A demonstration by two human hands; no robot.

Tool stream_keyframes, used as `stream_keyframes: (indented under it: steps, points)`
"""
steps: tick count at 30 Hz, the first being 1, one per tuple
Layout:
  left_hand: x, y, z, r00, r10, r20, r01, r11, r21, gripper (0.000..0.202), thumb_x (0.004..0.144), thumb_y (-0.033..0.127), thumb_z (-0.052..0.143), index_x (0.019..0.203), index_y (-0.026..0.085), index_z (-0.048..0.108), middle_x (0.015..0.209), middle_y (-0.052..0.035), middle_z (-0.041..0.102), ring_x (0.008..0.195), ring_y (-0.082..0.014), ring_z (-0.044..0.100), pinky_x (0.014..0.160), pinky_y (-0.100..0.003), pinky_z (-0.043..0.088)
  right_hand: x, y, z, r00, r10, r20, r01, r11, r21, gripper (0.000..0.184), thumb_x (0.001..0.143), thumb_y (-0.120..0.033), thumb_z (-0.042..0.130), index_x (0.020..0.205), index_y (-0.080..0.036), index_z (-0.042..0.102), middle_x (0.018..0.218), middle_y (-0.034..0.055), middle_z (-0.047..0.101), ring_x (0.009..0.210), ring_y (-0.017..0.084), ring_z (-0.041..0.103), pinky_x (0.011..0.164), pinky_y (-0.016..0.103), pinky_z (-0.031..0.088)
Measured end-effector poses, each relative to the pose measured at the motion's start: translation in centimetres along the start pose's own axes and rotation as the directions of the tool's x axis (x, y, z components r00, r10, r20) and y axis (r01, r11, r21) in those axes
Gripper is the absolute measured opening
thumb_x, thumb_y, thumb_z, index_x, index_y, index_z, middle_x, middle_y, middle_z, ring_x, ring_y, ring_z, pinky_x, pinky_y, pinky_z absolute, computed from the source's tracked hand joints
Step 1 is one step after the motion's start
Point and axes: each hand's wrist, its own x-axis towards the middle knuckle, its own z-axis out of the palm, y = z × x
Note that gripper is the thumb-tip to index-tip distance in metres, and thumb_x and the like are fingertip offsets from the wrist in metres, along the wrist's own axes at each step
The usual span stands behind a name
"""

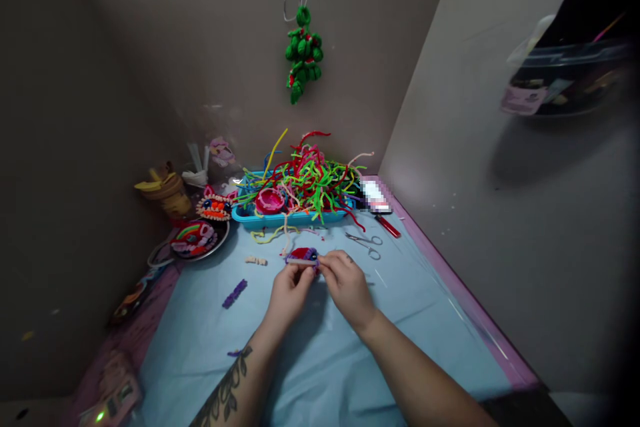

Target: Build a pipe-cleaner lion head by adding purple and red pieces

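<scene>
Both my hands meet over the light blue table cover, around a small red and purple pipe-cleaner piece. My left hand has its fingers closed on the piece's near left side. My right hand pinches the piece's right end with thumb and fingertips. The piece sits just above the cover, between my fingertips. A tattoo runs along my left forearm.
A blue tray heaped with coloured pipe cleaners stands behind the hands. Small scissors and a red tool lie to the right. A purple twisted bit and a pale bit lie left. Finished crafts sit far left; a green ornament hangs on the wall.
</scene>
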Motion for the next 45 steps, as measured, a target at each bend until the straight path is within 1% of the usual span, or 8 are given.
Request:
stream_keyframes:
  steps: [8,12,17,24,30,33,39,45]
  points:
    - [0.0,0.5,0.1,0.999,0.010,-0.036,-0.014,0.996,-0.087,0.031,0.075,0.042,0.065,0.080,0.012,0.068,0.080,-0.0092,0.071,0.077,-0.0200,0.065,0.074,-0.031,0.049,-0.4,-0.5,0.2,0.998,-0.062,-0.023,0.059,0.992,-0.115,0.019,0.089,-0.016,0.049,0.090,-0.020,0.068,0.080,0.0088,0.064,0.078,0.021,0.057,0.072,0.035,0.047]
    - [-0.2,0.6,0.0,0.997,0.012,-0.075,-0.011,1.000,0.022,0.028,0.079,0.038,0.061,0.083,0.011,0.068,0.081,-0.0091,0.071,0.077,-0.0191,0.064,0.071,-0.029,0.049,-0.4,-0.8,0.2,1.000,-0.018,-0.015,0.018,1.000,0.017,0.016,0.087,-0.015,0.051,0.090,-0.020,0.066,0.083,0.0084,0.063,0.082,0.021,0.057,0.075,0.035,0.047]
    - [-0.2,0.7,-0.7,0.986,0.157,-0.060,-0.144,0.973,0.181,0.020,0.083,0.030,0.056,0.085,0.014,0.067,0.083,-0.0069,0.069,0.079,-0.0175,0.063,0.073,-0.028,0.048,0.0,-1.2,-0.2,0.994,0.076,0.078,-0.095,0.957,0.274,0.015,0.084,-0.015,0.052,0.090,-0.019,0.065,0.086,0.0072,0.061,0.086,0.019,0.057,0.076,0.032,0.047]
    - [-0.2,1.0,-1.2,0.945,0.324,0.036,-0.320,0.901,0.292,0.014,0.084,0.025,0.054,0.083,0.016,0.066,0.085,-0.0065,0.068,0.080,-0.0173,0.063,0.075,-0.030,0.049,0.4,0.0,-0.2,0.897,0.339,0.284,-0.441,0.733,0.517,0.008,0.078,-0.025,0.062,0.077,-0.018,0.065,0.075,0.0025,0.063,0.073,0.016,0.059,0.068,0.028,0.046]
    - [-0.2,1.1,-1.4,0.903,0.418,0.102,-0.427,0.840,0.335,0.012,0.086,0.023,0.053,0.085,0.018,0.064,0.084,-0.0055,0.067,0.079,-0.0165,0.063,0.075,-0.030,0.049,0.6,0.6,-0.2,0.834,0.344,0.431,-0.550,0.564,0.616,0.014,0.073,-0.030,0.068,0.076,-0.017,0.063,0.073,0.0007,0.065,0.071,0.015,0.060,0.070,0.028,0.048]
    - [-0.2,1.1,-1.5,0.892,0.439,0.110,-0.449,0.826,0.342,0.012,0.086,0.021,0.053,0.086,0.018,0.064,0.084,-0.0054,0.067,0.080,-0.0162,0.063,0.074,-0.030,0.049,0.7,0.6,-0.5,0.849,0.318,0.422,-0.524,0.605,0.600,0.013,0.074,-0.029,0.067,0.078,-0.017,0.062,0.074,0.0006,0.065,0.072,0.015,0.061,0.069,0.028,0.048]
    - [-0.3,1.0,-1.5,0.886,0.452,0.105,-0.458,0.816,0.354,0.011,0.086,0.020,0.053,0.087,0.018,0.064,0.084,-0.0051,0.067,0.080,-0.0161,0.063,0.074,-0.029,0.049,0.9,0.2,-1.2,0.948,0.117,0.295,-0.227,0.900,0.373,0.009,0.083,-0.019,0.057,0.084,-0.019,0.066,0.082,0.0035,0.063,0.080,0.017,0.059,0.073,0.029,0.046]
    - [-0.4,0.7,-1.3,0.894,0.442,0.072,-0.436,0.821,0.368,0.011,0.084,0.020,0.055,0.084,0.018,0.065,0.082,-0.0053,0.068,0.079,-0.0164,0.063,0.074,-0.029,0.050,0.5,0.3,-1.1,0.969,-0.044,0.243,-0.019,0.968,0.252,0.013,0.088,-0.017,0.050,0.091,-0.021,0.063,0.086,0.0060,0.062,0.084,0.018,0.059,0.077,0.032,0.048]
